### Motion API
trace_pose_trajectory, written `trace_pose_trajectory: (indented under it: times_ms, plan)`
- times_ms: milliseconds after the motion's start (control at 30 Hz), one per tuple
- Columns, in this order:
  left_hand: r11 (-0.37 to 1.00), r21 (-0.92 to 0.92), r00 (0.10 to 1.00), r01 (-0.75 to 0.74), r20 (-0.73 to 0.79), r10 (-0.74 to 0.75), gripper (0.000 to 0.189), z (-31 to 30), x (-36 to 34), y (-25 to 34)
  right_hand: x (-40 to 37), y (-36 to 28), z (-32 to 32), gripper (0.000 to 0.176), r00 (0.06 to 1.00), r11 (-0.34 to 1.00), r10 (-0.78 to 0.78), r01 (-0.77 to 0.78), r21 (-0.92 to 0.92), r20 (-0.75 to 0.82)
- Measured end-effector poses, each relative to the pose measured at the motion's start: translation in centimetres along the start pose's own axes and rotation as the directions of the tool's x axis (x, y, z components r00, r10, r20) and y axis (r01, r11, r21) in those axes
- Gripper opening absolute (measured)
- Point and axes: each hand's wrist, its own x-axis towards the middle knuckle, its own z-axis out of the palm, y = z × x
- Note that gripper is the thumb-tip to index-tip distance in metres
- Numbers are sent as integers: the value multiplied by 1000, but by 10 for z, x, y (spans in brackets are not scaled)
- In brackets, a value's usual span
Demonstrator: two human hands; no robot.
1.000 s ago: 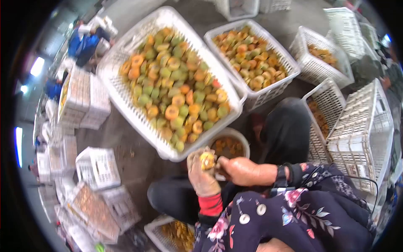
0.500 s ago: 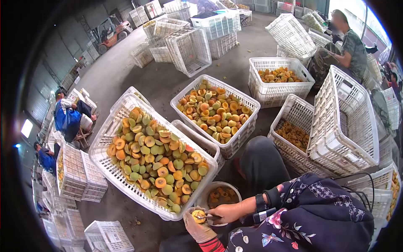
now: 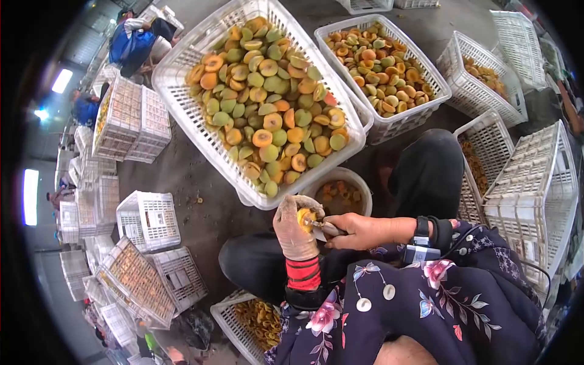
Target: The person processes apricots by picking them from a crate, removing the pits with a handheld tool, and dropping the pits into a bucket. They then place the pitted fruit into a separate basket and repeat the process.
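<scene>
My left hand (image 3: 294,230), in a pale work glove with a red striped cuff, is closed around a yellow peach half (image 3: 304,217), cut face toward my right hand. My bare right hand (image 3: 360,231) grips a small metal pitting tool (image 3: 330,227), whose tip meets the cut face. Exactly how the tip sits in the flesh is too small to tell. Just beyond my hands stands a round white bucket (image 3: 367,193) with orange pieces in the bottom. A tilted white crate (image 3: 182,112) full of green and orange peach halves (image 3: 261,109) rises above it.
Another crate (image 3: 443,98) of halves stands behind on the right. Crates with orange fruit are at far right (image 3: 453,61) and beside my left leg (image 3: 226,319). A tilted crate (image 3: 526,207) stands at right. Stacked crates (image 3: 131,115) and a person in blue (image 3: 131,48) are at left.
The view has swung down and left, so the crates appear higher and the forklift is out of sight. Both hands still hold the peach half and the tool together.
</scene>
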Motion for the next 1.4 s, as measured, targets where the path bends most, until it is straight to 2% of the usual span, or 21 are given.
trace_pose_trajectory:
  times_ms: [67, 133, 200, 267, 300, 400, 433, 467, 500, 533, 567, 700, 733, 833, 867, 967, 1067, 1167, 1300, 1367, 1400]
  plan:
    - [981, -165, 986, 100, 147, -76, 42, -6, 3, -4, 1, -3, -7, 25, 997, 996, 41, -46, 77, 60]
    - [999, -29, 982, 46, 185, -40, 44, -13, 8, -5, 1, -3, -11, 28, 990, 972, 107, -84, -218, 95]
    - [967, 254, 956, -6, 284, -68, 44, -17, 13, -8, 3, -6, -12, 26, 996, 981, -24, 40, -191, 85]
    - [974, 229, 952, -6, 298, -64, 46, -18, 13, -7, 2, -21, -23, 23, 818, 823, 417, -525, 218, 397]
    - [996, 76, 939, 51, 336, -74, 46, -17, 12, -7, -2, -12, -22, 22, 792, 706, 363, -577, 411, 490]
    - [949, -277, 933, 150, 357, -43, 47, -13, 13, -19, -2, -7, -16, 21, 820, 652, 271, -542, 530, 505]
    - [869, -460, 941, 180, 338, -16, 46, -11, 12, -24, 3, -3, -12, 20, 867, 817, 300, -449, 362, 398]
    - [870, -459, 941, 182, 337, -19, 46, -8, 11, -24, 4, 8, -6, 20, 866, 816, 300, -450, 363, 400]
    - [846, -500, 971, 186, 226, -80, 45, -4, 10, -23, 5, 19, 3, 21, 986, 982, 76, -100, 162, 149]
    - [820, -542, 983, 183, 116, -143, 44, -2, 10, -21, 5, 28, 7, 22, 972, 966, -230, 224, -134, -37]
    - [801, -563, 979, 202, 111, -168, 44, -3, 12, -22, 4, 20, 1, 29, 995, 967, -95, 100, -234, 31]
    - [724, -655, 970, 217, 61, -235, 40, -27, 28, -24, -4, 28, -2, 29, 982, 839, -112, 175, -514, 151]
    - [794, -596, 987, 117, -16, -157, 39, -31, 30, -27, -7, 35, -3, 29, 982, 840, -112, 176, -514, 153]
    - [859, -512, 991, 28, -96, -89, 41, -34, 33, -31, -10, 75, -9, 22, 972, 541, 233, -109, -834, 24]
    - [884, -463, 991, 58, -79, -106, 43, -37, 30, -36, -9, 77, -11, 21, 906, 430, 420, -244, -869, -47]
    - [931, -343, 987, 121, -58, -150, 48, -42, 27, -51, -10, 69, -18, 22, 888, 434, 460, -248, -866, -24]
    - [952, -249, 983, 176, -3, -183, 49, -50, 25, -81, 1, 26, -19, 27, 955, 631, 290, -240, -737, -63]
    - [989, -39, 971, 140, 199, -130, 57, -28, 19, -76, 20, 21, -11, 31, 938, 930, -44, -87, -356, -345]
    - [990, -94, 955, 104, 286, -73, 55, -17, 22, -78, 27, 26, -32, 22, 963, 886, 29, -150, -440, -269]
    - [934, -144, 919, 325, 279, -277, 49, -19, 21, -65, 26, 8, -64, 27, 917, 858, -152, -62, -509, -369]
    - [935, -155, 923, 319, 274, -270, 49, -23, 25, -67, 25, -1, -91, 27, 877, 825, -91, -199, -528, -472]
